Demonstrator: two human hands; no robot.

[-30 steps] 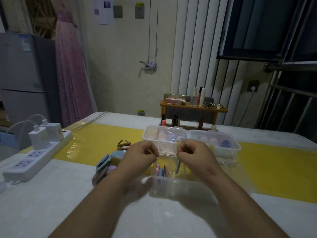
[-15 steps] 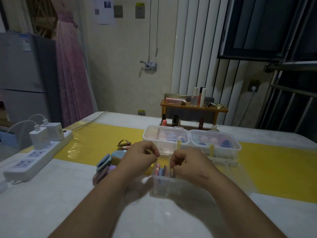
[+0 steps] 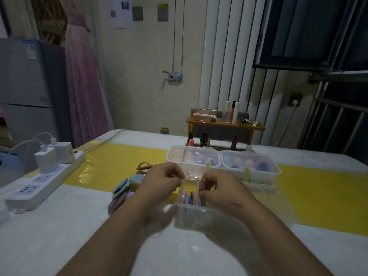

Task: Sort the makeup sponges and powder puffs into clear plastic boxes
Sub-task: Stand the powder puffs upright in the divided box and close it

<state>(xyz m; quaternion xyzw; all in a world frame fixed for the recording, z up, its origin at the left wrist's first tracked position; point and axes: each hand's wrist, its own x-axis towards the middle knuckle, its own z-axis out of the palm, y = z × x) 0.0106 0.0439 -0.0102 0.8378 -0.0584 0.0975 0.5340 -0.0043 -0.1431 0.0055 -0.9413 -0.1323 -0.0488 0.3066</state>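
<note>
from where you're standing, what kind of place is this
Most likely a room in someone's home: a fridge stands at left, a pink dress hangs beside it, and a small wooden shelf of cosmetics sits at the table's far edge.

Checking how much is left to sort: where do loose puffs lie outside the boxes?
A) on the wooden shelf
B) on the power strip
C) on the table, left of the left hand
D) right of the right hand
C: a pile of flat puffs lies on the table just left of the left hand, outside the near box.
</note>
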